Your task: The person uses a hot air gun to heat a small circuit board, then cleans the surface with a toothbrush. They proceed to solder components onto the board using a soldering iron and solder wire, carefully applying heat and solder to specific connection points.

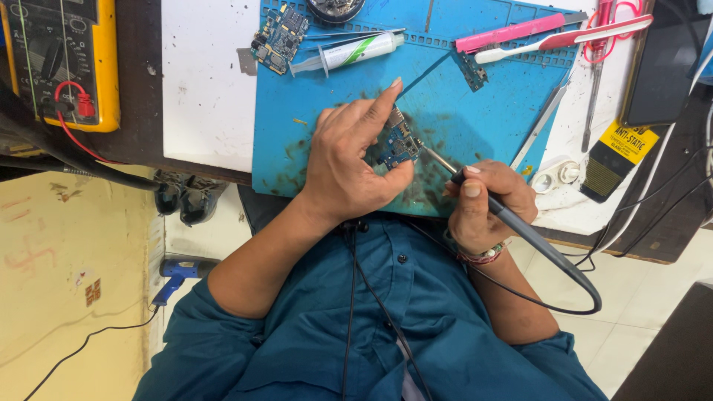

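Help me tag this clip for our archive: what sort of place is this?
Most likely an electronics repair bench. The right hand holds a soldering iron to a small blue circuit board steadied by the left hand on a blue work mat, with a yellow multimeter nearby.

Dark wood bench (141,89) w/ white top (204,74), pale tile floor (646,297), yellowish surface (67,267) at left, even light

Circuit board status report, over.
Left hand pinches small blue circuit board on blue mat. Right hand grips soldering iron, tip at board edge. Nothing blocking.
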